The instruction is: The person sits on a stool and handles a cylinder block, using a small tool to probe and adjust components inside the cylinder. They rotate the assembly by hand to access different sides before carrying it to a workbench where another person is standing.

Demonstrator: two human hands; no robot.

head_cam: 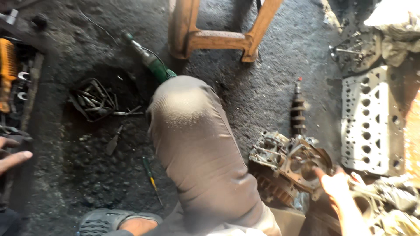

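My right hand (pixel 343 196) reaches in from the lower right, fingertips touching a greasy metal engine part (pixel 288 161) that lies on the dark floor. Whether the fingers grip it is unclear. My left hand (pixel 12 157) shows only at the left edge, fingers stretched out and apart, holding nothing, near some dark items at the floor's edge. My bent knee in grey trousers (pixel 197 148) fills the middle of the view, with a grey sandal (pixel 105 220) below it.
A wire basket of tools (pixel 92 99) and loose tools lie left of the knee, with a green-yellow screwdriver (pixel 151 177) and a green power tool (pixel 151 61). A camshaft (pixel 298 109), a perforated metal plate (pixel 372 122) and wooden stool legs (pixel 218 39) stand beyond.
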